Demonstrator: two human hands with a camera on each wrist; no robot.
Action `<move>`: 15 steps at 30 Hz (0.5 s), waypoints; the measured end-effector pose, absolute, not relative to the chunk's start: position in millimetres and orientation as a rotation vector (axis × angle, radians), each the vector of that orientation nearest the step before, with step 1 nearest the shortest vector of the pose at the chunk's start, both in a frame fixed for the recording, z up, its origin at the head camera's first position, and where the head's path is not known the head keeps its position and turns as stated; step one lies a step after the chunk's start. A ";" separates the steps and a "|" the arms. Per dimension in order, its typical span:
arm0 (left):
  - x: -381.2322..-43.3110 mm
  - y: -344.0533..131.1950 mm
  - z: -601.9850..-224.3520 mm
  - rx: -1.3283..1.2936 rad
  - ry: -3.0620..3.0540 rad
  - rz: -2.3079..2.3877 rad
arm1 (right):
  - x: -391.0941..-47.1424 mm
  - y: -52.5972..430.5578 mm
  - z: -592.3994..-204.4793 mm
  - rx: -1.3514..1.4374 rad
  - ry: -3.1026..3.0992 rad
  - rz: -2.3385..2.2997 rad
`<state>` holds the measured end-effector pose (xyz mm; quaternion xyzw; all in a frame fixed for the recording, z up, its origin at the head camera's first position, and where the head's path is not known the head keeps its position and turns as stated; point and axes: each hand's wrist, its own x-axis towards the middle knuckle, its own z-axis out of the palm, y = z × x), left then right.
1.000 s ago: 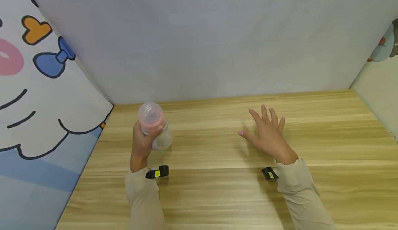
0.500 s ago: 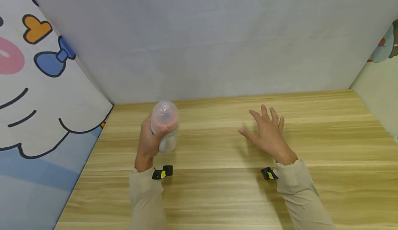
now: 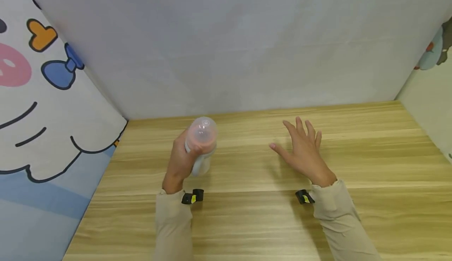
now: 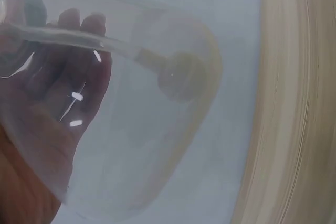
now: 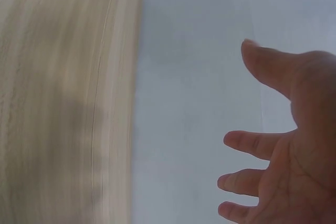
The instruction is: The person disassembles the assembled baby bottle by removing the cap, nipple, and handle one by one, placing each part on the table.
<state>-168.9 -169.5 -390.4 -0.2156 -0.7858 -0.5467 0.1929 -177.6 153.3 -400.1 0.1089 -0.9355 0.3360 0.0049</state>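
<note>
Left hand [image 3: 180,157] grips the baby bottle [image 3: 202,137], well apart from the spread right hand [image 3: 304,153]

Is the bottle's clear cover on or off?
On: the clear dome cover sits over the pink collar of the bottle in the left hand.

Head cam bright, soft shdws; L wrist: glare spots on bottle [image 4: 131,124].

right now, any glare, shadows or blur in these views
Head: soft shadows on the table, including beside the right grip, and a small highlight on the bottle; left wrist: sharp white glints on the bottle, whose far end looks hazy; right wrist: the palm is shaded, with faint, blurry shadows on the table.
</note>
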 end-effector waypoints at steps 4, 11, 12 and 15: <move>-168.5 -163.5 -388.9 -0.639 -2.226 -1.560 | -179.0 151.9 -398.9 0.310 -2.917 1.045; -167.8 -155.8 -387.1 -0.635 -2.303 -1.522 | -179.8 150.0 -398.2 0.300 -2.853 1.086; -167.8 -155.7 -387.3 -0.635 -2.303 -1.516 | -179.9 149.5 -398.3 0.309 -2.816 1.110; -168.0 -156.2 -388.3 -0.637 -2.294 -1.507 | -179.9 147.8 -398.7 0.339 -2.679 1.213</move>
